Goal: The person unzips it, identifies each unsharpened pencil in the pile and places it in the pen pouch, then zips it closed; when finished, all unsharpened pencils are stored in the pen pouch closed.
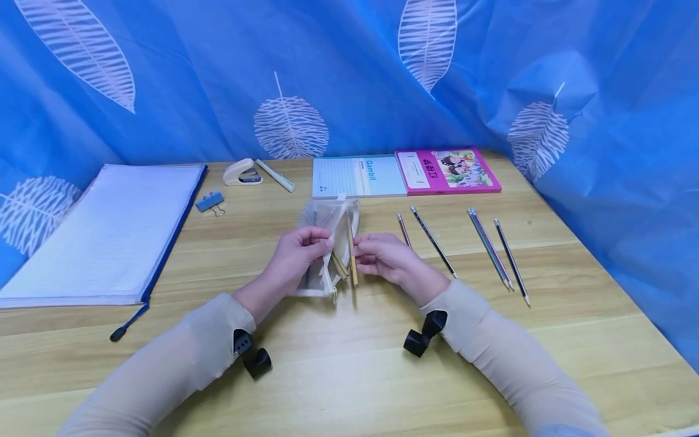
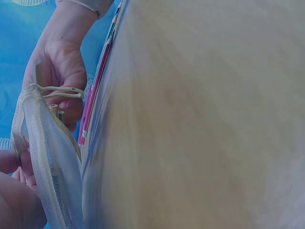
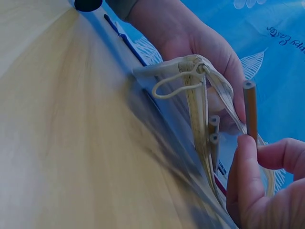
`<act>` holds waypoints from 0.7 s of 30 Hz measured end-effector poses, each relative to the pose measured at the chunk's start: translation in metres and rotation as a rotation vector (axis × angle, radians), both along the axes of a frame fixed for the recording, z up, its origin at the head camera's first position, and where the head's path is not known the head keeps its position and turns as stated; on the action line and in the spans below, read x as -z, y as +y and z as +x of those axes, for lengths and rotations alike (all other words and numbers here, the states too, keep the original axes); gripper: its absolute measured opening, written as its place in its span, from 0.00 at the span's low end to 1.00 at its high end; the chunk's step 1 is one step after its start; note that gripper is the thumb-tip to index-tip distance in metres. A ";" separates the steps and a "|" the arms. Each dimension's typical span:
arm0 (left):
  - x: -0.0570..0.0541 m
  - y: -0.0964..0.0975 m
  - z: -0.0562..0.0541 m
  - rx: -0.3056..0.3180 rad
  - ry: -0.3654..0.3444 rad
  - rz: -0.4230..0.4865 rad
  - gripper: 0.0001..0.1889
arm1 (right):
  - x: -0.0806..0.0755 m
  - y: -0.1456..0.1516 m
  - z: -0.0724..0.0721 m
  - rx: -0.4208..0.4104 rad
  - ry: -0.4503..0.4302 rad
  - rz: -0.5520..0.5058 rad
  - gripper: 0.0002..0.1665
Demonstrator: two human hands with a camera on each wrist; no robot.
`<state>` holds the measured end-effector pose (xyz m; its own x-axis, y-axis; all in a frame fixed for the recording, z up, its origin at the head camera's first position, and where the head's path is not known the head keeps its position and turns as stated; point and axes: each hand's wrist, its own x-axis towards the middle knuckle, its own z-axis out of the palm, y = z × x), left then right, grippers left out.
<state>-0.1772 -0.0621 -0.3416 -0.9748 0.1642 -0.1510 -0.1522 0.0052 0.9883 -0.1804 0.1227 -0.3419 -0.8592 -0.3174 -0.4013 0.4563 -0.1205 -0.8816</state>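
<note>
A translucent mesh zip pouch [image 1: 326, 211] with a cream zipper stands open in the middle of the wooden table. My left hand [image 1: 295, 258] pinches the edge of its opening between thumb and fingers. Between the thumb and fingers of my right hand [image 1: 386, 258] is a wooden-coloured pencil [image 3: 250, 109], held at the mouth of the pouch. Two more wooden pencils [image 3: 214, 145] stick out of the opening, blunt ends showing. A cord pull [image 3: 174, 86] hangs at the zipper's end.
Right of the pouch lie several dark or striped pencils [image 1: 512, 261]. Behind are a light blue notebook [image 1: 338, 176] and a pink book [image 1: 404, 173]. To the left are a white stapler [image 1: 236, 173], a pale pen [image 1: 275, 176], a blue binder clip [image 1: 210, 201] and a white zip folder [image 1: 104, 237].
</note>
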 end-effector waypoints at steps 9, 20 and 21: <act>0.001 0.004 0.001 0.016 0.002 -0.011 0.12 | 0.001 -0.015 -0.004 0.046 0.001 -0.019 0.26; -0.001 0.007 0.000 0.037 -0.028 -0.030 0.13 | 0.003 -0.022 -0.007 0.061 0.026 -0.008 0.17; -0.002 0.007 0.000 0.038 -0.030 -0.030 0.13 | 0.003 -0.021 -0.007 0.062 0.028 -0.009 0.15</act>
